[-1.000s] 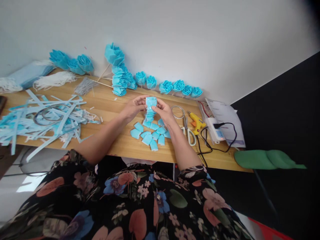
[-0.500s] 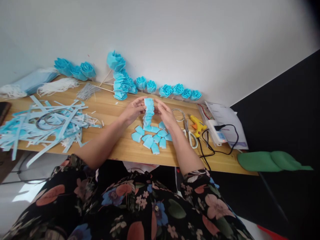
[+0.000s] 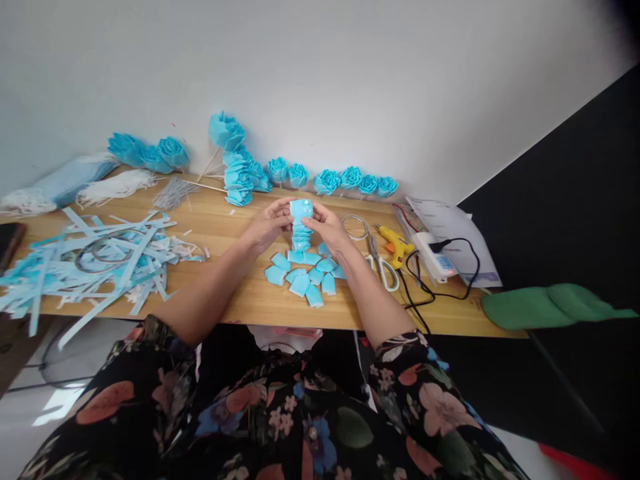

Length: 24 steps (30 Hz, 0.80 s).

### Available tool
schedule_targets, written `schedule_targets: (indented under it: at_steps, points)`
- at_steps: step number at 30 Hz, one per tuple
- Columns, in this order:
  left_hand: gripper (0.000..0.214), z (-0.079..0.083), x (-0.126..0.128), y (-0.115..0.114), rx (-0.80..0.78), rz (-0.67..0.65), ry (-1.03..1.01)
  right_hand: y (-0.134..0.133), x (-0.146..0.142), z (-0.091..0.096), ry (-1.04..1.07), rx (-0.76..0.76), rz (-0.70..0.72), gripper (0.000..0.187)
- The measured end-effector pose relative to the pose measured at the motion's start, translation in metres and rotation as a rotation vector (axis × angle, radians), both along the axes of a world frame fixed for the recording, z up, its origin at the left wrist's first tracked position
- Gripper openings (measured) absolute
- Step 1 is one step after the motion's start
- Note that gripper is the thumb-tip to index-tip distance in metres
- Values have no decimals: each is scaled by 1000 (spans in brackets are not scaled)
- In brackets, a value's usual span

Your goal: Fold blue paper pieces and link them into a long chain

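Between both hands is a strip of overlapping light-blue fabric petals (image 3: 301,230), its upper end raised and its lower part hanging toward the table. My left hand (image 3: 271,223) pinches the strip's left edge near the top. With thumb and fingers, my right hand (image 3: 327,225) grips its right edge, the thumb lying over the front. Just below lie several loose blue petal pieces (image 3: 300,285) on the wooden table. Some of these pieces are partly hidden by my right wrist.
Blue fabric flowers (image 3: 327,181) line the wall. At left is a heap of cut strips (image 3: 115,260), with grey wires (image 3: 173,193) behind. On the right are scissors (image 3: 384,267), a yellow glue gun (image 3: 397,247), a power strip (image 3: 436,259) with black cable, papers and a green object (image 3: 545,307).
My right thumb has come across the front of the strip. The strip's top now faces me more broadly. The view has shifted slightly.
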<state>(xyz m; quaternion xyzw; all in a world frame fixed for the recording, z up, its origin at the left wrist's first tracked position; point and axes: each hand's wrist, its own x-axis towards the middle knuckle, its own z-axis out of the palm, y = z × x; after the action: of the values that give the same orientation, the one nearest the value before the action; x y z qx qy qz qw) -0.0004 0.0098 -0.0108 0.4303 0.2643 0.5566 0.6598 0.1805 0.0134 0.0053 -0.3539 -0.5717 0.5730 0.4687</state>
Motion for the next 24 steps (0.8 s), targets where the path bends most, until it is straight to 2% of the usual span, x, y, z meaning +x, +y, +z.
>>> schedule_targets:
  at_steps: [4, 10, 15, 20, 24]
  points:
    - [57, 3, -2, 0, -4, -11, -9, 6, 7, -1, -24, -5, 58, 66]
    - [56, 6, -3, -1, -47, 30, -72, 8, 16, 1, -9, -70, 34, 68]
    - [58, 5, 0, -2, -62, 41, -77, 7, 11, -1, -83, -30, 85, 81]
    - [54, 6, 3, -6, -102, 26, -11, 7, 8, -2, -69, 36, 50, 67]
    - [52, 5, 5, -8, -31, 24, 88, 7, 8, -1, -99, 71, -1, 62]
